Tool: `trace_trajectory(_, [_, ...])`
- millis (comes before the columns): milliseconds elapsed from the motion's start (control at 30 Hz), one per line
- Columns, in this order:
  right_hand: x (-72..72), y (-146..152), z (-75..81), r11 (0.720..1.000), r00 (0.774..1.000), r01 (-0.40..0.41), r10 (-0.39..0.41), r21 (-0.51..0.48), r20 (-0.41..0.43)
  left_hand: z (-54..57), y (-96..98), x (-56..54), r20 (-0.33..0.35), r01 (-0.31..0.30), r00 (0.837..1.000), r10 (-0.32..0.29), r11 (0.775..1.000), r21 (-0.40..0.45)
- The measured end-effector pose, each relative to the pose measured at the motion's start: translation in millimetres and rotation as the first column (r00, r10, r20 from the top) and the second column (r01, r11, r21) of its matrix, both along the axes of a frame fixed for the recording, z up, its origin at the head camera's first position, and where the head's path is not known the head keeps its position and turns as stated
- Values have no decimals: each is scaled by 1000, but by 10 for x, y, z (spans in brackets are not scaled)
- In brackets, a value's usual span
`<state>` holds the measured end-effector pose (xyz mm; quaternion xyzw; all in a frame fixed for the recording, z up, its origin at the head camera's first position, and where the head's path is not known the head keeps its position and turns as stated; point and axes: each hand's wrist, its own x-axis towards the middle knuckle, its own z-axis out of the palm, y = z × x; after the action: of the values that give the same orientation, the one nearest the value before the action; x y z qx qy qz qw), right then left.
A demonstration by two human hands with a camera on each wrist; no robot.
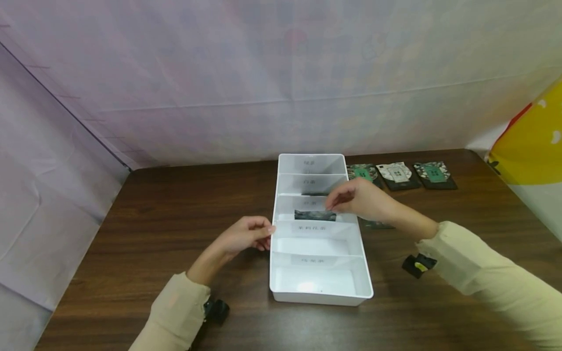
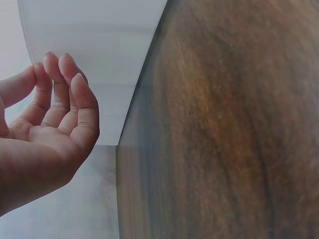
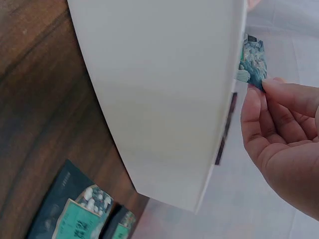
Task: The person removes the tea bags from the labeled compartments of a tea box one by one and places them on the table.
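Observation:
A long white box (image 1: 322,298) with several labelled compartments stands on the table. At its left side, my left hand (image 1: 248,234) pinches the rim between thumb and forefinger; the left wrist view shows the other fingers curled beside the outer wall. Over the middle compartment, my right hand (image 1: 357,197) pinches the corner of a flat, dark patterned packet (image 1: 312,215). In the right wrist view, this packet (image 3: 255,62) shows blue-green above the rim, its lower part hidden behind the box wall. The dark edge of another packet (image 1: 315,194) shows in the compartment just behind.
Right of the box lie a green-labelled packet (image 1: 364,173), a white-topped packet (image 1: 398,175) and another green-labelled packet (image 1: 434,174). One more packet (image 1: 375,224) lies partly under my right forearm. A pale curtain (image 1: 263,97) hangs behind the wooden table (image 1: 184,195).

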<state>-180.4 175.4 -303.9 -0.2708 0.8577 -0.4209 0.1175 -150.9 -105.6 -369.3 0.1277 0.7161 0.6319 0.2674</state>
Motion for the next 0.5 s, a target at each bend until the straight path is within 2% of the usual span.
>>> trace_trajectory(167, [-7, 51, 95, 999, 999, 47, -47, 10, -21, -3, -1, 1, 2, -1, 1000, 1, 1000, -4])
trace_trajectory(300, [-5, 93, 192, 996, 995, 80, -77, 47, -69, 2, 0, 7, -4, -2, 1000, 2, 1000, -6])
trace_trajectory(500, [21, 176, 348, 991, 987, 130, -127, 29, -98, 10, 0, 14, -6, -3, 1000, 3, 1000, -8])
